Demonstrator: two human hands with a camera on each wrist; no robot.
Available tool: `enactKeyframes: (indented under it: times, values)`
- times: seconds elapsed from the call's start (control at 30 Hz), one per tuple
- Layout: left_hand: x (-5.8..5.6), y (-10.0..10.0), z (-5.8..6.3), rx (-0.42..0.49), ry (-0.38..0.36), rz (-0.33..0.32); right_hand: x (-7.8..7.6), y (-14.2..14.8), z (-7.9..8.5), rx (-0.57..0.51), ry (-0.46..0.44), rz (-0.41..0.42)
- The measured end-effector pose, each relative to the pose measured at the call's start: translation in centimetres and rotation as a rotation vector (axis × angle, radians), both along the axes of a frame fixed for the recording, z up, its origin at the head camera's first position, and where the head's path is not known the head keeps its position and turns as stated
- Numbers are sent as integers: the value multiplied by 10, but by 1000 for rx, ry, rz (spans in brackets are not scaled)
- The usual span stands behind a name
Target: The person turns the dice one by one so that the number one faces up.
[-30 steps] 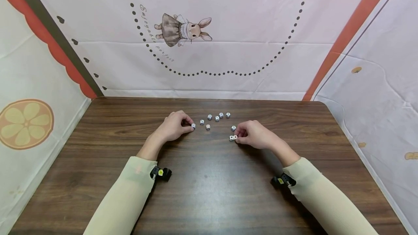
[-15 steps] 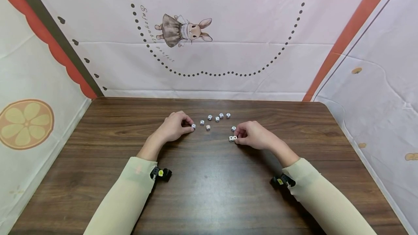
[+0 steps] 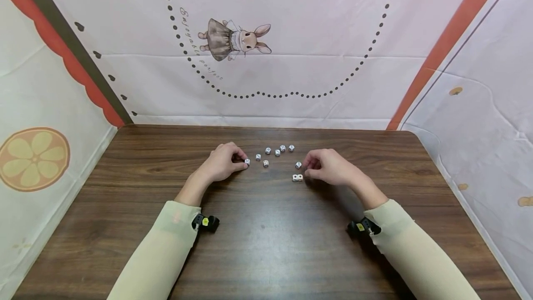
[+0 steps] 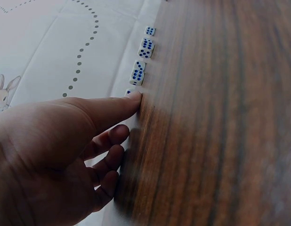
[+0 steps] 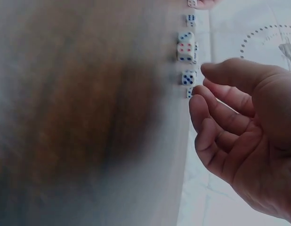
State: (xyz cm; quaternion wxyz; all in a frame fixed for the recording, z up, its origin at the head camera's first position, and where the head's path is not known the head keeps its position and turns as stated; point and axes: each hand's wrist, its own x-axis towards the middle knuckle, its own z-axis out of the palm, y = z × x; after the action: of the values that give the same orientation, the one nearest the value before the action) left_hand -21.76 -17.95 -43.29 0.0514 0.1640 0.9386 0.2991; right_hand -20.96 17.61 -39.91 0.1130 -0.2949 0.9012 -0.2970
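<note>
With thumb and fingertips, my left hand [image 3: 225, 161] pinches a small white die [image 3: 247, 162] on the table. In the left wrist view the thumb hides most of that die. My right hand [image 3: 331, 166] hovers with its fingers loosely bent and nothing between them. Just left of its thumb, two dice [image 3: 297, 178] sit side by side, touching. Another die [image 3: 298, 165] lies close to the right index fingertip. In the right wrist view a gap shows between the thumb and the dice [image 5: 188, 77].
Between the hands several more white dice lie scattered, among them one die [image 3: 266, 163] nearer me and one die [image 3: 291, 148] farther back. The brown wooden table [image 3: 266, 244] meets a printed white cloth [image 3: 316, 50] behind and at both sides.
My right hand has let go of the right die of the touching pair and moved slightly right and back. The left hand keeps its pinch in place.
</note>
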Motion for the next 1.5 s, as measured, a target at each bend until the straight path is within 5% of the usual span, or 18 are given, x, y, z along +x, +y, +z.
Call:
enactKeyframes:
  times: [0.17, 0.57, 1.5]
  values:
    - [0, -1, 0, 1, 3, 3, -9, -3, 2, 17, 72, -1]
    - [2, 1, 2, -4, 4, -2, -17, -14, -11, 44, 191, 141]
    - [0, -1, -4, -2, 18, -3, -27, -10, -10, 7, 78, -55]
